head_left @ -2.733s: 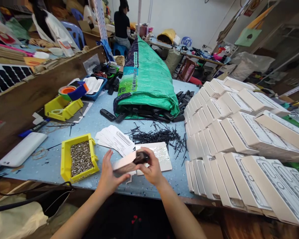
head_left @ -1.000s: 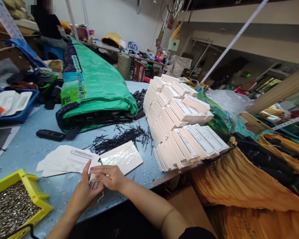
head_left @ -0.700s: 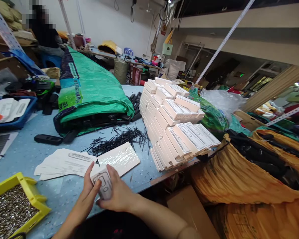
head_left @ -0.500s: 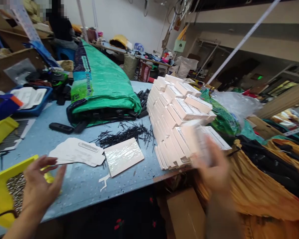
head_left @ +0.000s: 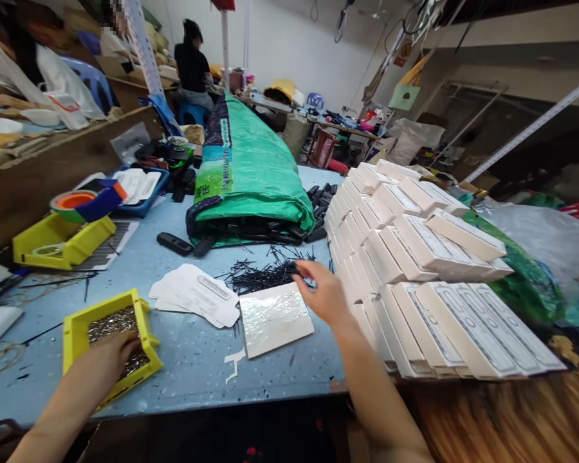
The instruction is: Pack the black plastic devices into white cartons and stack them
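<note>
My left hand (head_left: pixel 110 361) reaches into a yellow bin (head_left: pixel 147 331) of small shiny metal pieces (head_left: pixel 113 321). Its fingers are bent together among the pieces; what they hold, if anything, is hidden. At the near right edge of a heap of thin black sticks (head_left: pixel 260 276) is my right hand (head_left: pixel 323 294), thumb and forefinger drawn together. Anything in that pinch is too small to make out. Just below lies a flat pad with a shiny, film-like top (head_left: pixel 276 318). Left of the pad, white printed cards (head_left: pixel 193 292) are fanned out.
A tall stack of pale boxes (head_left: pixel 405 257) fills the table's right side. Behind the sticks, a green sack (head_left: pixel 255 167) holds black items. At left are another yellow bin (head_left: pixel 43 247), tape rolls (head_left: pixel 84 199) and a blue tray (head_left: pixel 149 206). Other people sit farther back.
My right hand has released a box at the stack and moved left to the black sticks. My left hand has gone down into the yellow bin. The view has swung left.
</note>
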### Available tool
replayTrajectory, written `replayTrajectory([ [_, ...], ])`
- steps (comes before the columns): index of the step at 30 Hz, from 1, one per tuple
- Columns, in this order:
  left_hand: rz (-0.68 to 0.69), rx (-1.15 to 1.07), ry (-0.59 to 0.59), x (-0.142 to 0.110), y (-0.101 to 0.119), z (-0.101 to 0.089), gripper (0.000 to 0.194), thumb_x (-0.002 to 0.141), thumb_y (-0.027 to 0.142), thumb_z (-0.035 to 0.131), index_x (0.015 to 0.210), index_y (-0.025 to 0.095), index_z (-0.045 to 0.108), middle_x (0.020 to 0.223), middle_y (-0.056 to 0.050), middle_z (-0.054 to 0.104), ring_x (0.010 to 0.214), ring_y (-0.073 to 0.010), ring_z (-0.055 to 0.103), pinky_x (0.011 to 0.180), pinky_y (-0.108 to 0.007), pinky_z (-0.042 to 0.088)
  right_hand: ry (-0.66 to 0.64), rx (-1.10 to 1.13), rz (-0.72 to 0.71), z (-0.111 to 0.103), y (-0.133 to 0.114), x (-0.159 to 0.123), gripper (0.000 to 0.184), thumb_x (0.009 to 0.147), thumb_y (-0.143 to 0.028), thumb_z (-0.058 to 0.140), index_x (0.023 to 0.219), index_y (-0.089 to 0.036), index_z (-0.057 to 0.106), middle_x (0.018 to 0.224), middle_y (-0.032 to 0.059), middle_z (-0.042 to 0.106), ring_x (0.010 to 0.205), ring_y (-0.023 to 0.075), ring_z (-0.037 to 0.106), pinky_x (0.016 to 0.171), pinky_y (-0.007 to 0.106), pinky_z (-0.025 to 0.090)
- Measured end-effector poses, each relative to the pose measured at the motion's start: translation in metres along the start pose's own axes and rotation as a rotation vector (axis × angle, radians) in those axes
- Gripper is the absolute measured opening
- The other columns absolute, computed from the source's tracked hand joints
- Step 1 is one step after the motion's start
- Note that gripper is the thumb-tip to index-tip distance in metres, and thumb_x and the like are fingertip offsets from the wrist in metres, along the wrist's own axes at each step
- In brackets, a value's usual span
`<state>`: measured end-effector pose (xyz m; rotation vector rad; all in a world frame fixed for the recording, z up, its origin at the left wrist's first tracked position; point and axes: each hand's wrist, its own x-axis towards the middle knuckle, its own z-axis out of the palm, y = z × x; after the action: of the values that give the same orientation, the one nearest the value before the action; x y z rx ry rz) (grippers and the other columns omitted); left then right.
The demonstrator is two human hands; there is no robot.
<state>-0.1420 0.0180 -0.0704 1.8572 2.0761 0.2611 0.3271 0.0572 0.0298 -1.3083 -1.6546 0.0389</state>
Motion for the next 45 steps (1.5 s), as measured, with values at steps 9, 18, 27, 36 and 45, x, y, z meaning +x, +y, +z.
replayTrajectory([
  [9,-0.338,-0.524,0.232,-0.03,0.024,-0.022,0.038,0.064,0.055,0.064,0.088,0.028,0.075,0.088,-0.001,0.075,0.082,-0.0256,0.07,0.07,-0.033,0.056,-0.077,0.288,0.777,0.22,0.06,0.112,0.051,0.062,-0.032,0.071,0.106,-0.008,0.059,0.113,0.0197,0.06,0.111,0.0278,0.055,0.099,0.04,0.042],
  [18,-0.428,-1.454,0.014,-0.041,0.11,0.021,0.042,0.051,0.045,0.085,0.08,0.016,0.072,0.075,-0.005,0.072,0.07,-0.0161,0.067,0.07,-0.027,0.057,0.012,0.697,0.862,0.147,0.04,0.019,0.041,0.065,-0.036,0.062,0.1,-0.016,0.056,0.097,0.0053,0.065,0.089,0.0155,0.062,0.084,0.032,0.05],
  [27,-0.427,-1.816,-0.282,-0.032,0.206,0.052,0.042,0.05,0.03,0.089,0.081,0.013,0.067,0.071,0.0,0.066,0.063,-0.0072,0.061,0.065,-0.018,0.052,0.237,1.259,0.819,0.106,-0.077,-0.049,0.023,0.077,-0.037,0.058,0.085,-0.022,0.042,0.062,-0.0073,0.047,0.055,0.0082,0.049,0.062,0.027,0.048],
  [36,-0.305,-1.806,-0.165,-0.04,0.213,0.052,0.048,0.054,0.026,0.087,0.079,0.018,0.046,0.065,0.006,0.061,0.061,-0.007,0.058,0.064,-0.019,0.048,0.352,1.268,0.968,0.116,-0.082,-0.044,0.029,0.073,-0.039,0.057,0.08,-0.022,0.036,0.062,-0.0075,0.038,0.053,0.007,0.043,0.06,0.024,0.045],
  [45,-0.121,-1.538,0.16,-0.051,0.216,0.077,0.04,0.065,0.028,0.077,0.069,0.021,0.038,0.067,0.002,0.064,0.07,-0.0132,0.063,0.071,-0.027,0.05,0.443,1.25,1.135,0.123,-0.071,-0.059,0.029,0.07,-0.038,0.058,0.08,-0.022,0.036,0.062,-0.0082,0.037,0.05,0.0062,0.041,0.056,0.022,0.044],
])
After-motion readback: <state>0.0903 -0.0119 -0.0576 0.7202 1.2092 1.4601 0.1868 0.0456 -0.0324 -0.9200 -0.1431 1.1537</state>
